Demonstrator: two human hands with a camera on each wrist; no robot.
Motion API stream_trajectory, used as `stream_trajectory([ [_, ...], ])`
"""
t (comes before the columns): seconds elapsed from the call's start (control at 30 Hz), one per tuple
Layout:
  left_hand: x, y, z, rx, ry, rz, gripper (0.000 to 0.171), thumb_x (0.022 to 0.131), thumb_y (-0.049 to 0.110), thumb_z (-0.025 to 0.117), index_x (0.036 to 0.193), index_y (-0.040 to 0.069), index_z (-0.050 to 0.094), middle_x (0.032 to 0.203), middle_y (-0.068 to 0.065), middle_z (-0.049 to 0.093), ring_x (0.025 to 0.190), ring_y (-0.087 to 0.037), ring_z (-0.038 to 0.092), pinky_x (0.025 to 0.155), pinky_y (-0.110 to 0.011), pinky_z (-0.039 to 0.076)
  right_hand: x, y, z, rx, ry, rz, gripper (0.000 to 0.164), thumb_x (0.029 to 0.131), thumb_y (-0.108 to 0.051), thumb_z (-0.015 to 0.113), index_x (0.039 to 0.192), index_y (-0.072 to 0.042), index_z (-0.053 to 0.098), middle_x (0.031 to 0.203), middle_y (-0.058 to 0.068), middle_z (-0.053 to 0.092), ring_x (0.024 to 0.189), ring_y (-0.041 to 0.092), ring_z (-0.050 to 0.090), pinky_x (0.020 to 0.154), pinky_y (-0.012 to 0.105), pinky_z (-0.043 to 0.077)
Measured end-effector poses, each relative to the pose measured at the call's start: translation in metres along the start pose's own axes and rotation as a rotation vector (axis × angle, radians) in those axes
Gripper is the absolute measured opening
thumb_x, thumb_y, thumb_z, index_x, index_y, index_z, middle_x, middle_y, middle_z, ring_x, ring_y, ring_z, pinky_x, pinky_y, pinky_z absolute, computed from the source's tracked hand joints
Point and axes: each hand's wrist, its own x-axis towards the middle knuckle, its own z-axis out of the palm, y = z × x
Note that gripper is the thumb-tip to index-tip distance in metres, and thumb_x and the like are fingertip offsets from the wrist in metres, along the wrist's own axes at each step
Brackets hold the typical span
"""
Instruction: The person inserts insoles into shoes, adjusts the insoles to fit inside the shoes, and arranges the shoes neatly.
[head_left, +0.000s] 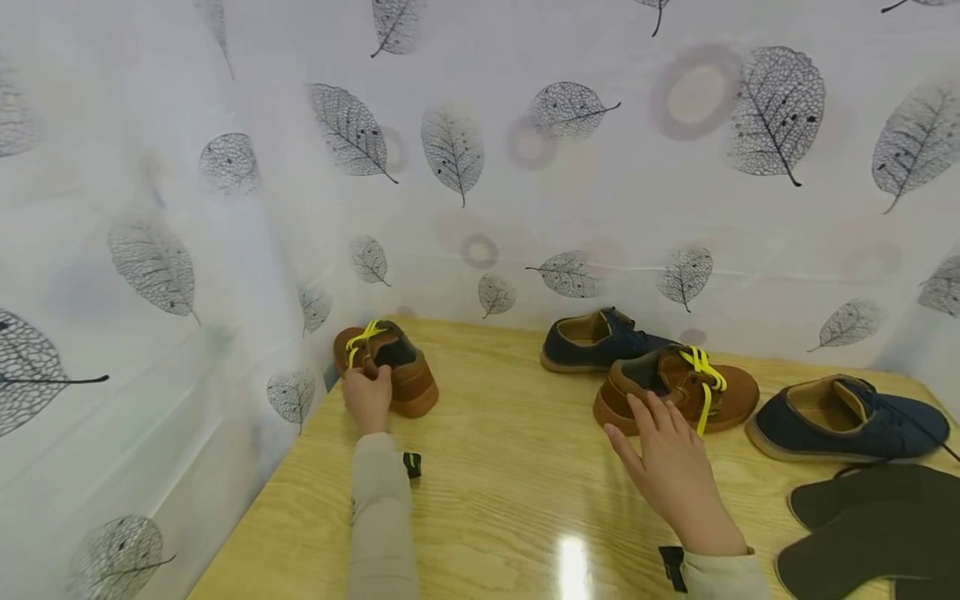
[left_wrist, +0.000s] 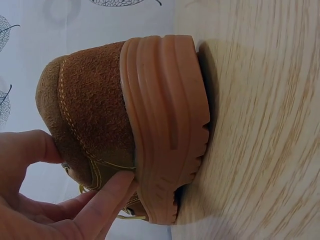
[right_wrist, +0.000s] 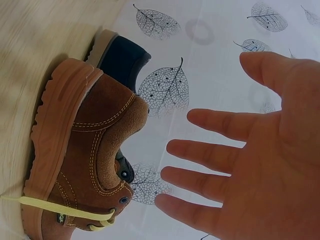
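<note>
Brown shoe [left_wrist: 97,95] gripped by left fingers [left_wrist: 107,197], right fingers [right_wrist: 220,123] spread near matching shoe [right_wrist: 95,102]

Navy shoe [head_left: 900,423] on wooden table [head_left: 487,475], dark flat pieces [head_left: 885,517] just beside; second navy shoe [head_left: 566,353] near leaf-print sheet [head_left: 480,75].

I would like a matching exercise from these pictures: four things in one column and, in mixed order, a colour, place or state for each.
Column one:
1. Left hand
2. Right hand
3. Laces of the right brown shoe
4. Dark flat pieces

Column two:
a. yellow
b. lying in front of the right navy shoe
c. fingers spread, holding nothing
d. pinching the left brown shoe

Right pairs: 1-d, 2-c, 3-a, 4-b.
</note>
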Motion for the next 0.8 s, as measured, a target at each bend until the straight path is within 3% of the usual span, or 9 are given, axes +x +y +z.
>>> stream_trajectory([
  [0.23,0.0003,0.002,-0.002,-0.006,0.004,-0.016,0.046,0.087,0.016,0.057,0.118,-0.017,0.049,0.118,-0.034,0.052,0.112,-0.048,0.048,0.099,-0.054,0.036,0.0008,0.0014,0.0007,-0.003,-0.004,0.003,0.064,0.099,-0.043,0.048,0.142,0.003,0.04,0.145,0.032,0.033,0.132,0.054,0.027,0.098,0.071,0.026],
  [0.8,-0.0033,0.008,-0.0029,0.044,-0.007,0.02,0.041,0.086,0.015,0.06,0.112,-0.017,0.053,0.111,-0.034,0.057,0.107,-0.049,0.052,0.095,-0.055,0.039,-0.0008,0.002,-0.0031,-0.003,-0.002,0.019,0.064,0.099,-0.043,0.048,0.141,0.004,0.041,0.145,0.033,0.033,0.132,0.055,0.027,0.098,0.071,0.025],
])
